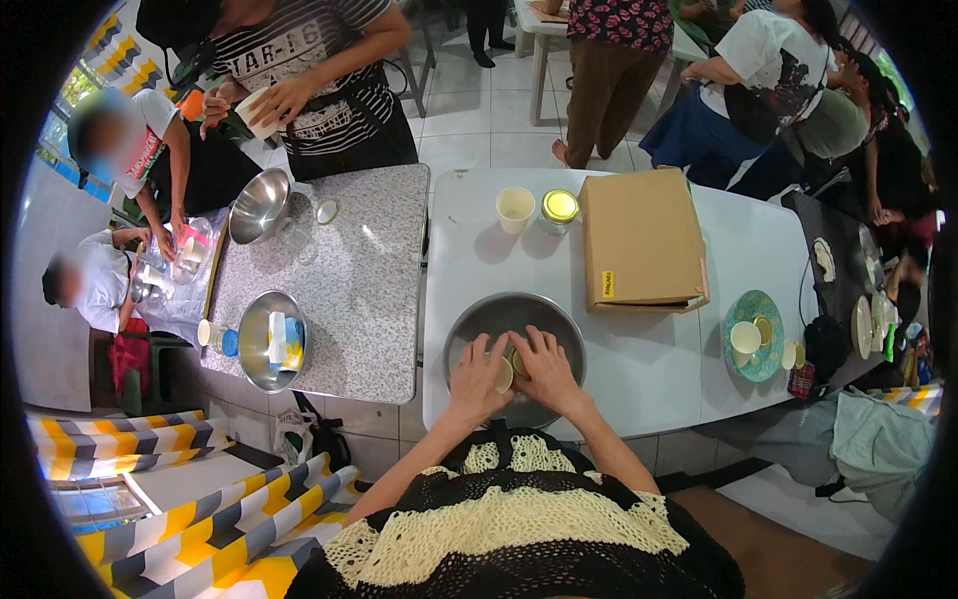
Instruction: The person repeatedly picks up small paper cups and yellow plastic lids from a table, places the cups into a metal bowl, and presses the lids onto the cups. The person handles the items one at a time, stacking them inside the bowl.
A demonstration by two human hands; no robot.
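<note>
Both my hands reach down into a wide steel bowl (461, 324) at the front of the white table. My left hand (481, 379) is curved around a pale cup (504, 375), whose round rim shows beside its thumb. My right hand (547, 374) is at the cup's right, its fingers curved over a small round, gold-rimmed container (518, 361), mostly covered by the hand. The bowl's bottom is partly hidden by my hands.
Beyond the bowl stand a paper cup (515, 210), a yellow-lidded glass jar (559, 210) and a cardboard box (642, 240). A patterned plate (763, 367) with cups lies right. Steel bowls (257, 205) sit on the speckled left table (349, 280). Several people work around.
</note>
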